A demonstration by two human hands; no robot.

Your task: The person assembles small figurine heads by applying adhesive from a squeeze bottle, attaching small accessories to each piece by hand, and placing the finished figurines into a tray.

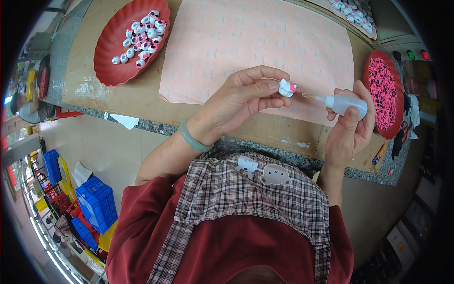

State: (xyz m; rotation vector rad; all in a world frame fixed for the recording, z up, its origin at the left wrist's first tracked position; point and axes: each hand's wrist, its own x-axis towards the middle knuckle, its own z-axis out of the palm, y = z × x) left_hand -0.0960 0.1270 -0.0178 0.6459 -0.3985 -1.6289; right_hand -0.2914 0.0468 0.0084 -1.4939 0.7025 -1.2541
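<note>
Between the thumb and fingers of my left hand (241, 97) is a small white figurine head (285, 88) with a pink bow-like patch on its right side. My right hand (352, 125) grips a translucent white squeeze bottle (347, 106), tilted so its thin nozzle points left. The nozzle tip is close to the figurine head, beside the pink part; I cannot tell whether they touch. Both hands are above the near edge of a pink patterned sheet (255, 42) on the table.
A red scalloped plate (106, 71) at far left bears several white-and-pink pieces. At right, a red tray (399, 102) is full of small pink-and-black parts. More white pieces (354, 14) lie at the back right. Scissors (403, 128) and an orange tube (379, 154) are near the right edge.
</note>
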